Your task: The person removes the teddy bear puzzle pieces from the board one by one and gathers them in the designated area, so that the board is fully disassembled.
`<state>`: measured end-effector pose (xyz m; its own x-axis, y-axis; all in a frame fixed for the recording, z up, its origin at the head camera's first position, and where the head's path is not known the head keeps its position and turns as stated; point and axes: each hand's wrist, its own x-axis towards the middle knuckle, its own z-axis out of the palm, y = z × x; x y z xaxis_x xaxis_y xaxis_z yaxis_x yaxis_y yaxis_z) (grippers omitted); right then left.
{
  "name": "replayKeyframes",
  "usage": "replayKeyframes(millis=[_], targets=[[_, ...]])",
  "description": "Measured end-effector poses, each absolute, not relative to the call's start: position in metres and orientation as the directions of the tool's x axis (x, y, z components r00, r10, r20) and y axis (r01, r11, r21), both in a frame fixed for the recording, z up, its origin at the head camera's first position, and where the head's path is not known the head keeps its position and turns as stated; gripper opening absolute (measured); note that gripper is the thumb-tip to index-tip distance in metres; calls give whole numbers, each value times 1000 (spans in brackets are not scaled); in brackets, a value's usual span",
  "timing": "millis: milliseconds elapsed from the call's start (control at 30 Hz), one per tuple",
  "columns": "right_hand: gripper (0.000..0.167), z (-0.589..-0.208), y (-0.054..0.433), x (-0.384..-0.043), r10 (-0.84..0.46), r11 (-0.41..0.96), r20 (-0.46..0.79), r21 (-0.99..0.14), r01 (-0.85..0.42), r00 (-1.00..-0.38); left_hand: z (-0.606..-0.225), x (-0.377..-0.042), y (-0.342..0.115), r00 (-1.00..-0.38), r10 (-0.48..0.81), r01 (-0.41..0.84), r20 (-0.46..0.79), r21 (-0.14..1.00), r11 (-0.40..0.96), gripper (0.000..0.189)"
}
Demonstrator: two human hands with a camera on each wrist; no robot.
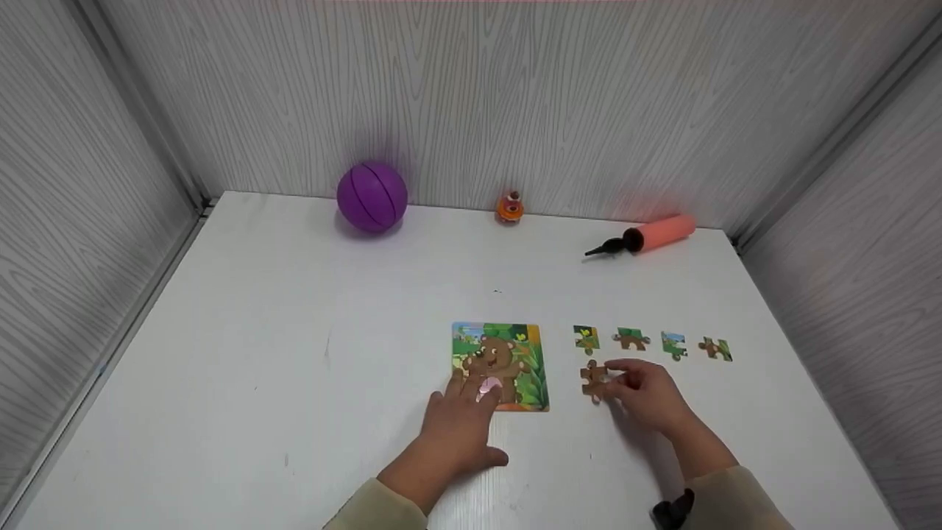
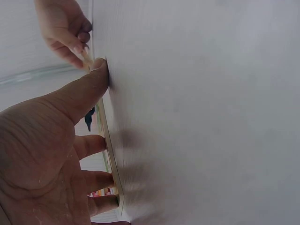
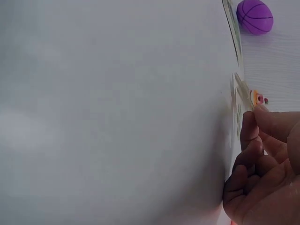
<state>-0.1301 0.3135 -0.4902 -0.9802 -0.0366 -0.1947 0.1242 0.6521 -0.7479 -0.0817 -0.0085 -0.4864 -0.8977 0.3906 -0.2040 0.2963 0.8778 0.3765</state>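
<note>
A bear jigsaw puzzle (image 1: 531,368) lies flat on the white table. My left hand (image 1: 460,423) rests on its lower left part with fingers spread, and the thumb is out to the side. To the right of the puzzle, my right hand (image 1: 647,394) pinches a brown puzzle piece (image 1: 592,379) between thumb and forefinger. In the right wrist view that piece (image 3: 243,91) is tilted up off the table. Behind it lie several loose pieces in a row, among them a green and yellow piece (image 1: 586,337) and a blue and green piece (image 1: 673,343).
At the back of the table (image 1: 294,309) sits a purple ball (image 1: 372,197). A small orange toy (image 1: 510,208) stands near the back wall, and a coral hand pump (image 1: 662,234) with a black nozzle lies farther right. Grey wood-grain panels enclose the table on three sides.
</note>
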Motion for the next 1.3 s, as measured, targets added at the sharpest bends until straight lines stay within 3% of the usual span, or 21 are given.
replayKeyframes(millis=[1000,1300], targets=[[39,-487,308,-134,-6,743,-245,-650,160,-969,-485,-80,-10,-893,395,291,-217,392,873,100],[37,-488,304,-137,16,755,-202,-640,144,-979,-486,-81,-10,-894,391,289,-216,389,875,100]])
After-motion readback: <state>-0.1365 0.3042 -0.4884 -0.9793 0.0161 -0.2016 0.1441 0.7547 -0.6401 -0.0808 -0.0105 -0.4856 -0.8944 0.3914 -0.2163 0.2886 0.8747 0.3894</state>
